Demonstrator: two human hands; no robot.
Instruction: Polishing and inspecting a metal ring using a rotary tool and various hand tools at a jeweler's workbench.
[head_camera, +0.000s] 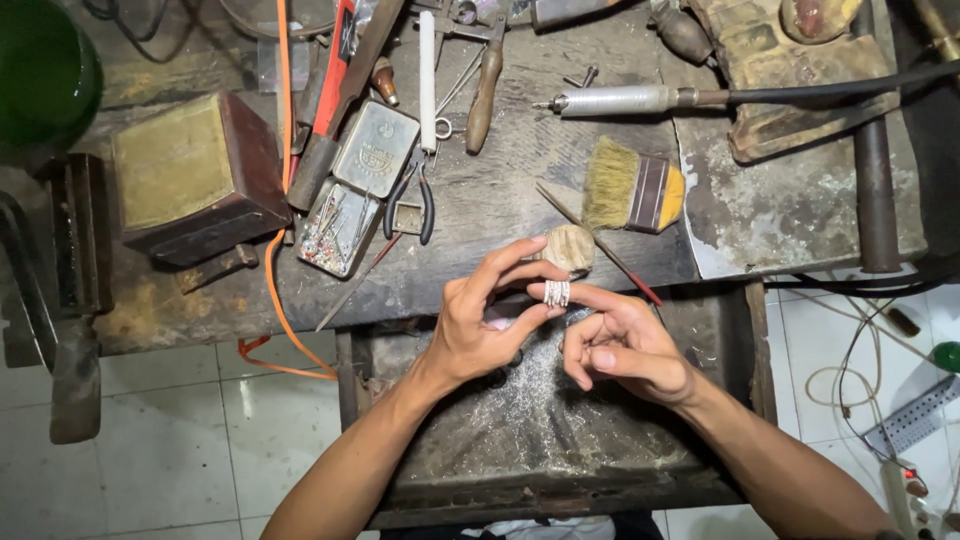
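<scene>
Silver rings (557, 293), a small stack of bright bands, sit on the outstretched index finger of the right hand (625, 345), above the open drawer (540, 440) whose floor is dusted with pale metal filings. That hand's other fingers are curled in toward the palm. Thumb and forefinger of the left hand (480, 320) pinch the stack from the side, while the remaining fingers fan out above it. Just behind the hands, a rounded wooden peg (568, 247) juts from the edge of the worn workbench (480, 200). To its right lies a flat brush (630, 190) with straw-coloured bristles and a yellow handle. Farther back rests a metal rotary handpiece (620, 100) on a dark cable. Left of centre, a rectangular grey tin (375, 148) with an embossed lid lies at a slant, touching a clear flat case (338, 228) full of small burs with coloured ends; dark-handled pliers (412, 200) lie beside them. A boxy brown block with a brass-coloured top (195, 175) stands at the left, an orange cord (280, 270) running past it.
</scene>
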